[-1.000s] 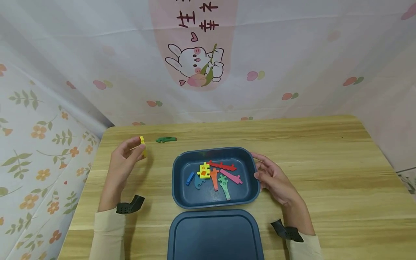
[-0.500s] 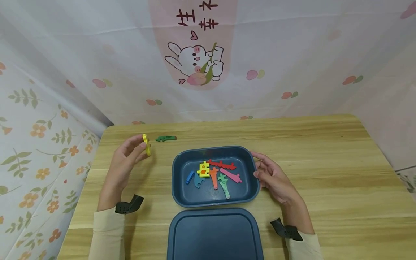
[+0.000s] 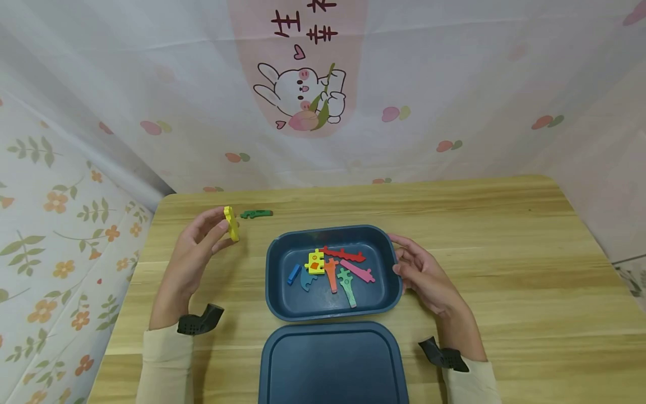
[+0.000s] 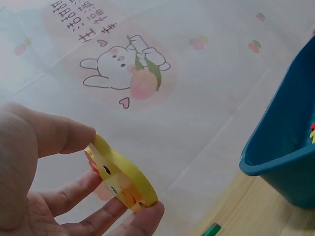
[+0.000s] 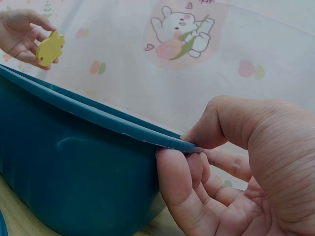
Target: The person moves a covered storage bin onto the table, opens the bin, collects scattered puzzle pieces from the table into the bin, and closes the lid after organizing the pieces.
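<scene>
My left hand (image 3: 189,252) pinches a yellow puzzle piece (image 3: 231,224) between thumb and fingers, above the table's far left part. In the left wrist view a face with eyes is printed on one side of the piece, and its edge is plain yellow. My right hand (image 3: 426,275) grips the right rim of a dark blue plastic box (image 3: 308,306), thumb on top and fingers below. Lying in the box are several puzzle pieces: a yellow one (image 3: 315,262), a red one (image 3: 343,255), an orange one (image 3: 331,276), a pink one (image 3: 358,270), a green one (image 3: 347,289) and blue ones.
A dark green piece (image 3: 257,214) lies on the wooden table (image 3: 504,269) behind the box, just right of my left hand. In front of the box is a flat dark blue lid (image 3: 333,365). A printed curtain (image 3: 429,73) hangs along the table's far edge.
The yellow piece in my left hand has moved slightly right and has turned a little. My right hand keeps its grip on the box rim.
</scene>
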Demonstrator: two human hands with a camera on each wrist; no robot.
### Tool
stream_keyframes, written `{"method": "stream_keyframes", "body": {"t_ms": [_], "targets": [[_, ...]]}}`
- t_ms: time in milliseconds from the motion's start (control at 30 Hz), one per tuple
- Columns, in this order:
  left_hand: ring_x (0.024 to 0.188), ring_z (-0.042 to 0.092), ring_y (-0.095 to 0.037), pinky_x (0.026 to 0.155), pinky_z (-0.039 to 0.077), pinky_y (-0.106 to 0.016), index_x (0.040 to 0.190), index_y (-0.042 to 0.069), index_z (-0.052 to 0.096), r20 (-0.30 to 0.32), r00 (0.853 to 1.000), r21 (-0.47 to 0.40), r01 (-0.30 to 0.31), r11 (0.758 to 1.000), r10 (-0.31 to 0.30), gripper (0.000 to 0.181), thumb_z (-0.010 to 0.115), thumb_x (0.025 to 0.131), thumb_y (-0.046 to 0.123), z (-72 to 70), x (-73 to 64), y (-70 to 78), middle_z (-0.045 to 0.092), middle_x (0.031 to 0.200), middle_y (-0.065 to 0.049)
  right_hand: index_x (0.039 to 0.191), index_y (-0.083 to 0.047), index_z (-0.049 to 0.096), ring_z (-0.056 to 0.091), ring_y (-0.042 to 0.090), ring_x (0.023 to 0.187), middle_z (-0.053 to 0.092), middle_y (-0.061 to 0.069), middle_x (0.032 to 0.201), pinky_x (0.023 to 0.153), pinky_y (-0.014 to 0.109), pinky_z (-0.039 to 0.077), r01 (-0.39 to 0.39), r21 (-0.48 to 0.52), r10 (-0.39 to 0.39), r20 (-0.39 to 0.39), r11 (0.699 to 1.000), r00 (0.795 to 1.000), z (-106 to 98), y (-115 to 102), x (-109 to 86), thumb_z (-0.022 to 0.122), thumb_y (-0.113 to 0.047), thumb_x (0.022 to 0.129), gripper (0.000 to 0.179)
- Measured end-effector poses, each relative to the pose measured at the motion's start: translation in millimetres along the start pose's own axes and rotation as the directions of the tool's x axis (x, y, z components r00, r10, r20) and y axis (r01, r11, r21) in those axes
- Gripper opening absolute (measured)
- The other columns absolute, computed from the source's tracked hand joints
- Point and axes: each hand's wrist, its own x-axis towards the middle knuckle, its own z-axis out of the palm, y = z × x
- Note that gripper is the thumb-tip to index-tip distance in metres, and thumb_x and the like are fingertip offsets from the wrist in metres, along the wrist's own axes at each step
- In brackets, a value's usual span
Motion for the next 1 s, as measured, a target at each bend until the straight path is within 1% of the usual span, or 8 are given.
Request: {"method": "stream_keyframes", "body": {"t_ms": [100,367,567,667,900,1000], "targets": [[0.114,0.06,-0.007,0.089,0.058,-0.019,0.141,0.008,0.049,0.002,1.0,0.018,-0.004,1.0,0.004,0.04,0.055,0.104,0.023,2.7,-1.8,2.1,0.054,0.133,0.001,0.155,-0.011,0.032,0.062,0.006,0.07,0.058,0.003,0.103,0.056,0.02,0.057,0.006,0.018,-0.006,0.008,1.0,1.0,0,-1,0.5,0.055,0.002,0.099,0.062],[0.111,0.062,-0.005,0.089,0.057,-0.017,0.143,0.006,0.048,0.011,1.0,0.126,-0.002,0.992,0.0,0.044,0.056,0.104,0.024,14.0,-3.7,3.2,0.054,0.132,0.001,0.155,-0.011,0.033,0.062,0.005,0.073,0.057,0.001,0.102,0.056,0.019,0.057,0.007,0.024,-0.007,0.006,1.0,1.0,0,-1,0.1,0.054,0.002,0.099,0.062],[0.111,0.065,-0.005,0.089,0.058,-0.018,0.143,0.005,0.047,0.044,0.999,0.179,-0.006,0.984,-0.002,0.045,0.056,0.104,0.024,22.2,-2.2,1.3,0.052,0.137,-0.008,0.156,-0.011,0.032,0.062,0.005,0.073,0.058,0.001,0.102,0.056,0.018,0.056,0.006,0.022,-0.006,0.007,1.0,1.0,0,-1,-0.6,0.053,0.002,0.099,0.061],[0.112,0.065,-0.007,0.089,0.058,-0.019,0.144,0.005,0.047,0.062,0.998,0.179,-0.015,0.984,0.003,0.045,0.056,0.104,0.024,24.8,-3.2,2.4,0.052,0.139,-0.01,0.156,-0.011,0.032,0.061,0.005,0.073,0.058,0.001,0.102,0.056,0.018,0.054,0.006,0.019,-0.006,0.008,1.0,1.0,0,-1,-0.7,0.053,0.002,0.1,0.061],[0.111,0.065,-0.004,0.089,0.059,-0.02,0.143,0.005,0.048,0.087,0.996,0.147,-0.047,0.988,0.035,0.042,0.055,0.104,0.021,28.5,-8.9,9.0,0.055,0.134,-0.004,0.155,-0.011,0.033,0.06,0.005,0.07,0.058,0.0,0.1,0.055,0.018,0.053,0.01,0.006,-0.01,0.002,1.0,1.0,0,-1,-0.2,0.053,0.002,0.099,0.061],[0.11,0.065,-0.005,0.09,0.059,-0.021,0.143,0.004,0.048,0.099,0.994,0.142,-0.05,0.989,0.036,0.042,0.054,0.104,0.02,30.7,-11.2,11.5,0.055,0.133,-0.004,0.155,-0.011,0.033,0.061,0.005,0.071,0.058,0.0,0.1,0.055,0.017,0.053,0.009,0.005,-0.009,0.003,1.0,1.0,0,-1,0.2,0.053,0.002,0.099,0.061]]}}
